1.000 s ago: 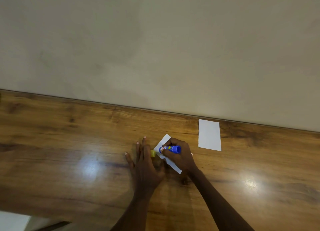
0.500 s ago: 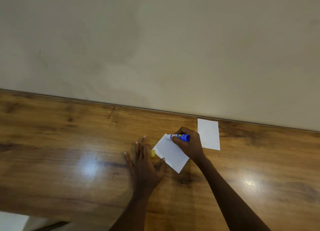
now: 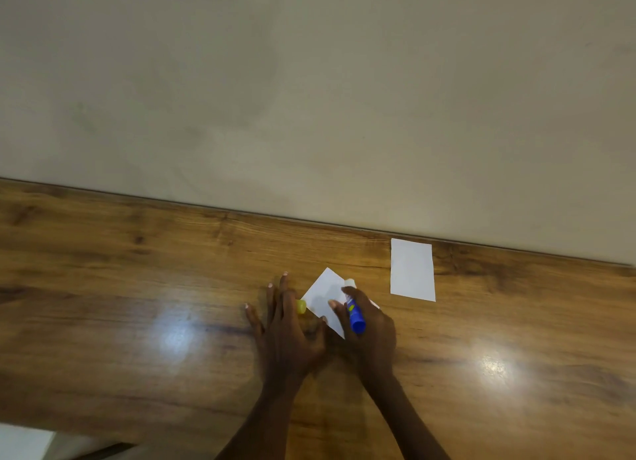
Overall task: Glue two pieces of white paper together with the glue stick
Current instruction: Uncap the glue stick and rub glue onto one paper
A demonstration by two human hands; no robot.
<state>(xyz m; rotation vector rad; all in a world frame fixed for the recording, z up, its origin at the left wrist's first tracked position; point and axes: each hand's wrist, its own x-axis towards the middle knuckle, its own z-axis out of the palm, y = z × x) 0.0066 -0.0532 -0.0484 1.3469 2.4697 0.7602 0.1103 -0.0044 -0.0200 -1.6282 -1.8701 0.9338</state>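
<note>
Bench (image 3: pixel 103 287): glossy brown wood, its far edge against a plain beige wall (image 3: pixel 309 80); two bright glare spots on the surface.
Left hand (image 3: pixel 287 325): flat on the bench, palm down, fingers spread and grasping nothing; its thumb reaches to the near-left edge of the tilted paper.
Yellow cap (image 3: pixel 301 306): lies on the bench, tucked between the left hand's fingers and the tilted paper, just left of that paper.
Tilted paper (image 3: pixel 325 296): small white sheet, turned corner-up, flat on the bench between the two hands; its right part is covered by the right hand.
Glue stick (image 3: pixel 354 313): blue barrel, uncapped, white tip pointing away over the tilted paper's far-right edge.
Right hand (image 3: pixel 370 328): closed around the glue stick, resting over the tilted paper.
Second paper (image 3: pixel 412 269): white rectangle, flat, well right of the tilted paper, near the wall.
</note>
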